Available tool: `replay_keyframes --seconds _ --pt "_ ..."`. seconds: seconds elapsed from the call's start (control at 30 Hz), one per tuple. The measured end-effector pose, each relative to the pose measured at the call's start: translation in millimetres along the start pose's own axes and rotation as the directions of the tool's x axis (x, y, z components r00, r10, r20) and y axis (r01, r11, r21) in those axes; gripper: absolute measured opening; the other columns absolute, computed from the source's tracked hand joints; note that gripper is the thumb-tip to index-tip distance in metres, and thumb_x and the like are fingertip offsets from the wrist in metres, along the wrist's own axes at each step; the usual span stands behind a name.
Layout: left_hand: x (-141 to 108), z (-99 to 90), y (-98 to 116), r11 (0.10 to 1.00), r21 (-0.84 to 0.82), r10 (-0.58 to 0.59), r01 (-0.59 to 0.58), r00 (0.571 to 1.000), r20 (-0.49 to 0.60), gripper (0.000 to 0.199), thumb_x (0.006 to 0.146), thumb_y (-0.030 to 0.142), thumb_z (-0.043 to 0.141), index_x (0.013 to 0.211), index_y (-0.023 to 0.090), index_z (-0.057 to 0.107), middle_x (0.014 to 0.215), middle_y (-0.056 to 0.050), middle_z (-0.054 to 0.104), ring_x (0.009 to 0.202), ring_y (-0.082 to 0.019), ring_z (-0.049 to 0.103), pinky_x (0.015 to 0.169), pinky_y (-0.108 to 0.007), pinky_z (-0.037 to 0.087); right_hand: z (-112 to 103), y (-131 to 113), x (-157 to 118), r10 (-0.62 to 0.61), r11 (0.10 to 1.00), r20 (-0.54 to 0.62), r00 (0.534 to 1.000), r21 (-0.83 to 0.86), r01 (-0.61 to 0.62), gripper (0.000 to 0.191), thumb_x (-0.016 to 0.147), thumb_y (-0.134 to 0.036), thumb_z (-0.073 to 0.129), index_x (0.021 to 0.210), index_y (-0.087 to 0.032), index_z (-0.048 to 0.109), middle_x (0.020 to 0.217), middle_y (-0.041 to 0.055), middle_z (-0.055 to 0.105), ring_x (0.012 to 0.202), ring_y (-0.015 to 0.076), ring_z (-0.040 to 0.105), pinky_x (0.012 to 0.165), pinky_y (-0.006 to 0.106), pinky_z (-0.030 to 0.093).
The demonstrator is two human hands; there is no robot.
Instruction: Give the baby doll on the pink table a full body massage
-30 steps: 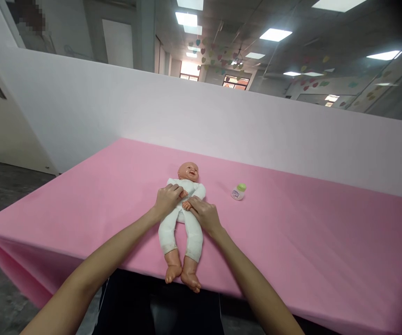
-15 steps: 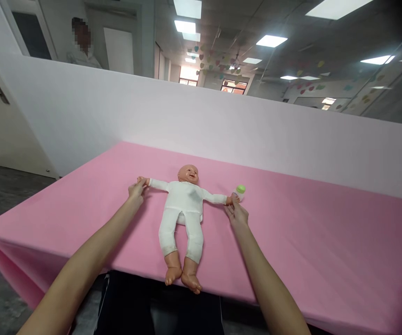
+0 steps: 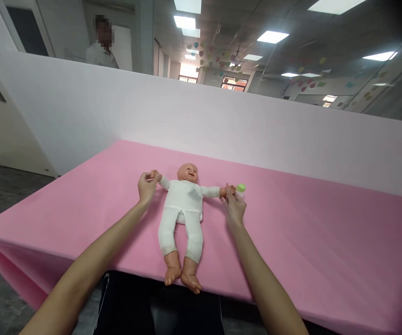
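A baby doll (image 3: pixel 183 200) in a white cloth suit lies face up on the pink-covered table (image 3: pixel 309 232), its feet at the near edge. My left hand (image 3: pixel 147 187) is closed on the doll's hand at the left, lifting that arm a little off the cloth. On the other side my right hand (image 3: pixel 235 204) grips the doll's other hand, that arm stretched out sideways. Just beyond my right hand is a small clear container with a green top (image 3: pixel 241 187), partly hidden by the fingers.
A white wall (image 3: pixel 204 121) runs along the table's far side, with glass above it. Behind the glass a person (image 3: pixel 101 51) in a light top stands at the left. A door (image 3: pixel 9 121) with a metal handle is on the far left.
Both doll arms have moved: the left-side one inward and up with my left hand, the right-side one slightly inward and up. The person behind the glass has shifted right.
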State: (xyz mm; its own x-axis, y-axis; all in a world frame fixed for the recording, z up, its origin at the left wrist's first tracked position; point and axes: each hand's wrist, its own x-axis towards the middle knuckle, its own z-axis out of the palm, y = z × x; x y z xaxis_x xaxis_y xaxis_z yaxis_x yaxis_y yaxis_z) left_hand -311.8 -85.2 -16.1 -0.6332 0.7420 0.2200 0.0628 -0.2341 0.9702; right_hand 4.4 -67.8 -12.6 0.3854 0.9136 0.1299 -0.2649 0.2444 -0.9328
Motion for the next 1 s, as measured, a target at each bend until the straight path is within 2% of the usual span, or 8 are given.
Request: replay_keyframes --seconds 0.13,0.3,0.43,0.5,0.6,0.77,0.83,1.0 --pt "-35.4 17.8 7.1 0.865 0.324 0.285 -0.384 0.906 0.313 0.014 0.092 0.038 0.070 0.093 0.024 0.071 0.099 -0.004 0.076 0.093 -0.023 0.068 0.080 -0.032 0.047 22.9 -2.1 -32.3 -0.209 0.925 0.312 0.927 -0.244 0.291 0.040 0.081 -0.046 0.083 0.107 -0.016 0.078 0.110 0.0092 0.079 0.104 0.0256 0.074 0.093 0.037 0.062" --pt "-53.9 25.9 -7.7 0.539 0.495 0.320 -0.681 0.710 0.628 0.015 0.100 0.032 0.060 0.093 0.023 0.070 0.097 -0.009 0.072 0.092 -0.023 0.063 0.069 -0.032 0.038 24.2 19.6 -61.8 -0.229 0.458 0.780 0.582 -0.441 0.771 0.019 0.100 -0.030 0.061 0.107 -0.023 0.077 0.100 0.0045 0.080 0.086 0.0203 0.075 0.074 0.026 0.053" --pt "-53.7 25.8 -12.8 0.446 0.503 0.306 -0.740 0.654 0.692 0.017 0.102 0.031 0.058 0.095 0.023 0.070 0.099 -0.010 0.072 0.094 -0.024 0.062 0.068 -0.032 0.036 22.5 29.9 -66.3 -0.232 0.251 0.854 0.465 -0.409 0.877 0.022 0.103 -0.024 0.055 0.110 -0.021 0.075 0.110 0.0081 0.079 0.095 0.0215 0.075 0.066 0.024 0.047" --pt "-53.5 24.8 -10.8 0.477 0.494 0.324 -0.727 0.668 0.670 0.017 0.102 0.033 0.058 0.095 0.023 0.070 0.099 -0.010 0.072 0.095 -0.024 0.063 0.068 -0.032 0.037 23.4 26.7 -63.9 -0.227 0.296 0.837 0.498 -0.428 0.854 0.021 0.102 -0.026 0.057 0.111 -0.022 0.076 0.107 0.0063 0.080 0.090 0.0209 0.075 0.067 0.024 0.048" --pt "-49.8 20.1 -4.7 0.644 0.459 0.348 -0.612 0.769 0.537 0.017 0.099 0.037 0.061 0.095 0.024 0.071 0.099 -0.008 0.074 0.094 -0.023 0.066 0.072 -0.031 0.041 23.3 14.6 -53.9 -0.233 0.546 0.708 0.666 -0.471 0.692 0.021 0.098 -0.034 0.065 0.111 -0.025 0.079 0.102 0.0026 0.081 0.087 0.0208 0.075 0.078 0.028 0.055" --pt "-19.8 0.8 -1.0 0.976 0.127 0.161 -0.177 0.979 0.128 0.018 0.086 0.038 0.075 0.094 0.024 0.070 0.100 -0.006 0.075 0.095 -0.023 0.070 0.080 -0.032 0.051 4.3 0.1 -14.3 -0.139 0.950 0.165 0.977 -0.257 0.178 0.039 0.078 -0.043 0.085 0.102 -0.014 0.080 0.107 0.0082 0.080 0.104 0.0269 0.074 0.091 0.038 0.063" --pt "-2.4 -9.1 -6.3 0.996 -0.068 -0.056 0.056 0.998 -0.003 0.021 0.080 0.036 0.079 0.089 0.021 0.068 0.098 -0.007 0.073 0.093 -0.022 0.071 0.076 -0.031 0.054 -10.8 3.2 4.2 0.005 0.992 -0.004 1.000 -0.123 -0.005 0.043 0.071 -0.043 0.091 0.100 -0.012 0.078 0.109 0.0096 0.079 0.104 0.0267 0.075 0.090 0.037 0.066" --pt "26.6 -27.9 -30.7 0.845 -0.316 -0.460 0.432 0.888 -0.019 0.017 0.075 0.020 0.078 0.075 0.018 0.061 0.078 -0.003 0.068 0.077 -0.018 0.071 0.076 -0.032 0.060 -45.1 26.0 33.3 0.351 0.936 -0.190 0.917 0.094 -0.339 0.031 0.081 -0.034 0.088 0.097 -0.014 0.070 0.112 0.0127 0.076 0.111 0.0248 0.075 0.093 0.034 0.065"
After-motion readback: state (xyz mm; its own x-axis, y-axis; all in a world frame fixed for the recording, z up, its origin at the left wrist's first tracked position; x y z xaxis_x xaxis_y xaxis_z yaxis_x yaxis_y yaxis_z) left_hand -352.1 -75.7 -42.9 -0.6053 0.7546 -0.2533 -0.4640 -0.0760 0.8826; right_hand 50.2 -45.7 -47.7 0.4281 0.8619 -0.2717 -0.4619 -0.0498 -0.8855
